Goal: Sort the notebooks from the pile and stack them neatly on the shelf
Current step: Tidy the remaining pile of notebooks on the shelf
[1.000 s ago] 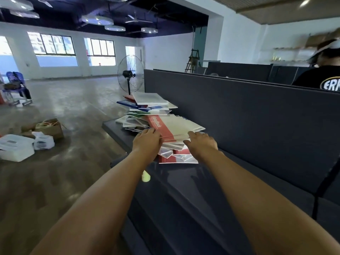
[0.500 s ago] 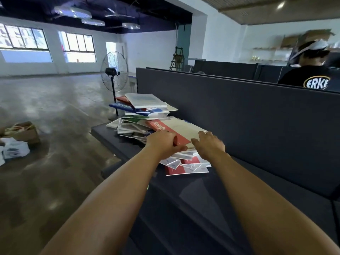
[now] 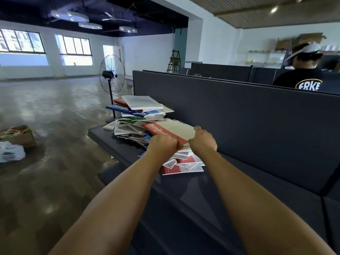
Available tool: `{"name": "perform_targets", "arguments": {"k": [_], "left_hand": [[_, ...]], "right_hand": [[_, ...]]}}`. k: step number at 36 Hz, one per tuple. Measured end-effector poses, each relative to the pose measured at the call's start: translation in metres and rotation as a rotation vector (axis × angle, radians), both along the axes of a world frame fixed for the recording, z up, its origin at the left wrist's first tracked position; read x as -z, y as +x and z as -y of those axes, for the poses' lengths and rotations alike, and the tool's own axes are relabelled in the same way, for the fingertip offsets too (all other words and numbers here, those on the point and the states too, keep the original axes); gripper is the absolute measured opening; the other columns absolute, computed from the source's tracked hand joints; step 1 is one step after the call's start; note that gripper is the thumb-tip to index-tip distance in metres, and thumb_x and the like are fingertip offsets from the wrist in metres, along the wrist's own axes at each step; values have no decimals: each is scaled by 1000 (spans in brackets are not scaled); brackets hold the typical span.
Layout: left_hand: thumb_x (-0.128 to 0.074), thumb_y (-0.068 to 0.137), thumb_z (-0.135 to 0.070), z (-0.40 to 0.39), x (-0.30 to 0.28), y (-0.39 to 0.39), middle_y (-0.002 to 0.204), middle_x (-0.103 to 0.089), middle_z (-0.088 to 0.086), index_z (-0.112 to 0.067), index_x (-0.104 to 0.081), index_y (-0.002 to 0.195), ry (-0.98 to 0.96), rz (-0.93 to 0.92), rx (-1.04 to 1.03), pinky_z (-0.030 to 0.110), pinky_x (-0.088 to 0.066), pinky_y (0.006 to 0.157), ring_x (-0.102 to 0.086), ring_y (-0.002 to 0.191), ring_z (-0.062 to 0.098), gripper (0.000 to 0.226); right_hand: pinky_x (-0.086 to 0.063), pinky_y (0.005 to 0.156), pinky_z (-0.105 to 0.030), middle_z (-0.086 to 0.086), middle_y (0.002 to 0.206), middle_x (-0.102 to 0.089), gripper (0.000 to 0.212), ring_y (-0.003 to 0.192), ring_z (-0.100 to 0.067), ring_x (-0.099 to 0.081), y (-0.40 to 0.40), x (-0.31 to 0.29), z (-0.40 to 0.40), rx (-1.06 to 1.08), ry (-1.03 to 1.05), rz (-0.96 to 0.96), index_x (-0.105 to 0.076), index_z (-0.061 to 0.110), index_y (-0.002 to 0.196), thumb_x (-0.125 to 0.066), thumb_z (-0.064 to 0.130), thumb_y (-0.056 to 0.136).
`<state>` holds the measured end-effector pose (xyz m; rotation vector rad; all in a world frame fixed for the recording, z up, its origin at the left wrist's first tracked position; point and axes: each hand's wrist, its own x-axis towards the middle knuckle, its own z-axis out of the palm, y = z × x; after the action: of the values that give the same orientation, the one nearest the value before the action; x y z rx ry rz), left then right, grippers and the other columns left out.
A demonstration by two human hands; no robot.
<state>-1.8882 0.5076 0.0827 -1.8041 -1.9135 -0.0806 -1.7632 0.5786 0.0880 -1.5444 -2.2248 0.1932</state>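
Note:
A messy pile of notebooks [image 3: 139, 115] in red, blue, green and white lies on a dark shelf surface [image 3: 211, 190] in front of a dark back panel. On top of the near part lies a red-and-cream notebook [image 3: 174, 128] with "NoteBook" on its spine strip. My left hand [image 3: 162, 146] grips its near left edge with curled fingers. My right hand [image 3: 203, 141] grips its near right corner, thumb on top. More notebooks [image 3: 184, 165] stick out below my hands.
A standing fan [image 3: 112, 74] is behind the pile on the concrete floor. At the left are a cardboard box [image 3: 20, 135] and a white bag [image 3: 11, 153]. A person in a black shirt [image 3: 301, 80] sits beyond the back panel [image 3: 257, 122].
Both hands have closed on the red-and-cream notebook's near edge and drawn closer together. The camera has swung left to right, so the pile sits more central.

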Motion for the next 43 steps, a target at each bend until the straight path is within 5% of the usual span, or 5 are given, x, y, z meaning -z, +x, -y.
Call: {"name": "perform_targets", "arguments": {"k": [13, 19, 25, 31, 43], "left_hand": [[-45, 90, -63, 15, 11, 24, 123, -60, 4, -18, -49, 128, 54, 150, -119, 38, -51, 79, -59, 110, 28, 59], [-63, 92, -27, 23, 7, 32, 126, -56, 10, -13, -48, 134, -24, 121, -105, 44, -50, 86, -55, 113, 31, 47], [-57, 95, -24, 30, 8, 44, 132, -50, 8, -15, -46, 136, -9, 119, -115, 38, -48, 84, -46, 122, 29, 44], [-54, 95, -19, 31, 5, 63, 139, -50, 5, -17, -45, 136, 70, 84, -100, 45, -25, 110, -40, 133, 27, 42], [-41, 97, -10, 36, 11, 124, 142, -48, 1, -19, -38, 142, 36, 210, 48, 39, -46, 91, -39, 136, 21, 46]], "right_hand": [[-40, 65, -26, -2, 103, -55, 48, 83, -16, -51, 13, -16, 17, 101, -203, -627, -43, 10, 132, -48, 4, 84], [-31, 103, -43, -8, 136, -43, 47, 125, -28, -36, 34, -11, 21, 185, -55, -224, -50, 21, 131, -38, 46, 93], [1, 114, -55, 2, 147, -41, 85, 140, -20, -26, 54, -8, 31, -269, 84, 367, -42, 32, 139, -19, 84, 76], [-22, 111, -41, -2, 133, -52, 48, 128, -24, -40, 70, -1, 40, -264, 259, 559, -42, 25, 133, -51, 47, 90], [-38, 69, -30, -1, 116, -58, 50, 105, -23, -57, 126, 15, 54, -144, 327, 343, -40, 21, 137, -47, 6, 90]]}}
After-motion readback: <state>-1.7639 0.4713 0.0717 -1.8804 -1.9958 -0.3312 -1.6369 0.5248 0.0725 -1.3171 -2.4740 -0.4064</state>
